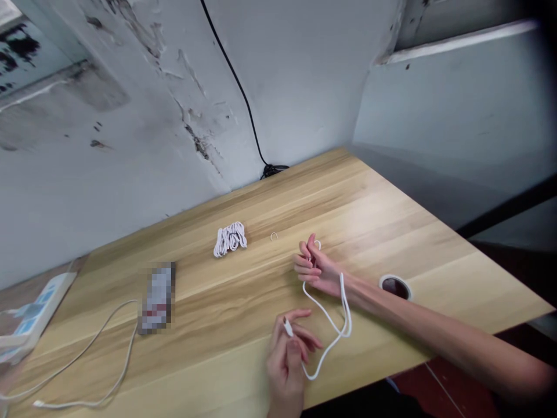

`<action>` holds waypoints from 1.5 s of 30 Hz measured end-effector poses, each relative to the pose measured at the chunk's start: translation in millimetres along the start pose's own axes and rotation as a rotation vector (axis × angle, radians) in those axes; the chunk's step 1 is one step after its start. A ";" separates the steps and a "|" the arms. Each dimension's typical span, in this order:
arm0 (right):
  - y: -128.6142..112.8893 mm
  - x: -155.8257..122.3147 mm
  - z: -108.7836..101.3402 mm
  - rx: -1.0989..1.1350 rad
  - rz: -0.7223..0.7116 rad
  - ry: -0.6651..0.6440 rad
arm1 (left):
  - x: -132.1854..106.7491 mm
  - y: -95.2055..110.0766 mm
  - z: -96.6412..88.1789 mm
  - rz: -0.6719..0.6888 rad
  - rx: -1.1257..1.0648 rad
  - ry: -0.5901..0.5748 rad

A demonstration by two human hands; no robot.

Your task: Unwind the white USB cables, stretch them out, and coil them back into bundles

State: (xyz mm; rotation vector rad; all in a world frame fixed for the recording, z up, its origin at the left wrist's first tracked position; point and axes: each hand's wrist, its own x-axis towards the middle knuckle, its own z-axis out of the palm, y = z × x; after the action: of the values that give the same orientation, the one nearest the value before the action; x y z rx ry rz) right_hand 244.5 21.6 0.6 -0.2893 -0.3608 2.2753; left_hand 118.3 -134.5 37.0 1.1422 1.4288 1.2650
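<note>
A thin white cable (331, 325) runs in loops between my two hands above the wooden table (413, 232). My right hand (315, 267) has its fingers curled round one end of the cable, which wraps over the palm. My left hand (289, 351), near the front edge, pinches the cable's other end with its plug between thumb and fingers. A second white cable lies coiled in a bundle (230, 238) farther back on the table, apart from both hands. A small clear ring-like tie (274, 235) lies just right of that bundle.
A phone-like flat object (156, 298) lies at left, with a long white cable (100, 360) trailing from it. A white power strip (32, 316) sits at the far left edge. A round cable hole (395, 287) is beside my right forearm. A black cord (243, 98) runs down the wall.
</note>
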 end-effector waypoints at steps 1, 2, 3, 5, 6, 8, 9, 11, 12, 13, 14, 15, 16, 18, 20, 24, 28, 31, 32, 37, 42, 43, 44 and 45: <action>0.3 0.6 0.4 -0.005 0.005 0.002 | 1.3 5.1 0.2 0.010 0.007 -0.083; 0.6 1.4 0.7 -0.016 0.006 0.007 | 3.5 9.9 0.1 0.011 0.014 -0.192; 1.0 2.2 1.1 -0.033 0.006 0.014 | 6.6 14.2 -0.1 0.011 0.029 -0.319; 1.5 3.4 1.7 -0.086 0.000 0.029 | 13.8 20.7 -0.4 0.019 0.074 -0.534; 1.6 3.7 2.1 -0.123 -0.010 0.033 | 17.4 22.5 0.0 0.025 0.093 -0.588; 1.7 3.0 3.3 -0.226 -0.057 0.035 | 23.3 22.7 1.8 0.022 0.090 -0.576; 1.9 2.0 3.9 -0.287 -0.092 0.037 | 25.6 21.1 3.3 0.012 0.058 -0.529; 3.1 -0.8 5.0 -0.406 -0.140 0.047 | 30.2 15.7 6.3 -0.029 -0.050 -0.385; 4.3 -2.2 5.2 -0.453 -0.130 0.043 | 33.0 12.7 7.5 -0.053 -0.111 -0.304; 5.9 -3.4 5.2 -0.483 -0.094 0.022 | 36.6 10.0 8.2 -0.077 -0.165 -0.228; 7.7 -4.3 5.0 -0.498 -0.045 -0.013 | 41.3 8.0 8.3 -0.092 -0.204 -0.163; 9.6 -4.8 4.5 -0.509 0.004 -0.059 | 47.0 6.9 7.6 -0.099 -0.225 -0.120; 11.3 -4.9 3.9 -0.524 0.041 -0.104 | 53.8 6.7 6.3 -0.092 -0.229 -0.101; 13.1 -4.5 2.5 -0.559 0.053 -0.160 | 69.7 8.8 1.6 -0.058 -0.198 -0.127; 12.3 -4.3 1.4 -0.603 0.047 -0.165 | 86.2 12.6 -4.5 -0.048 -0.168 -0.185; 6.6 -6.2 0.6 -0.628 0.081 -0.135 | 109.3 17.7 -14.2 -0.014 -0.146 -0.271; 3.2 -8.5 1.5 -0.629 0.095 -0.157 | 119.3 10.9 -16.0 0.053 -0.168 -0.272; 0.6 -9.1 1.2 -0.573 0.105 -0.122 | 129.0 -1.4 -17.7 0.075 -0.235 -0.114; -0.7 -9.2 0.7 -0.538 0.115 -0.096 | 133.2 -5.7 -19.7 0.073 -0.272 -0.049; -8.5 -9.8 -0.6 -0.390 0.125 0.032 | 153.8 -16.8 -41.1 0.061 -0.500 0.104; -9.7 -11.1 4.2 -0.400 0.057 -0.003 | 164.0 -13.5 -58.1 -0.004 -0.686 0.036; -9.7 -11.4 5.1 -0.403 0.063 -0.010 | 164.8 -13.4 -59.2 -0.047 -0.729 0.009; -9.9 -11.6 5.5 -0.402 0.065 -0.011 | 165.1 -13.4 -59.9 -0.088 -0.775 -0.023; -10.1 -11.6 5.6 -0.400 0.055 -0.004 | 165.1 -13.4 -60.3 -0.128 -0.823 -0.057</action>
State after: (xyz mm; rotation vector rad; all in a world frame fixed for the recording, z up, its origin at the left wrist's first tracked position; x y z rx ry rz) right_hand 257.3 18.5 10.4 -0.5019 -0.8211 2.2439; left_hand 27.8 16.1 22.2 0.5080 0.7743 1.4985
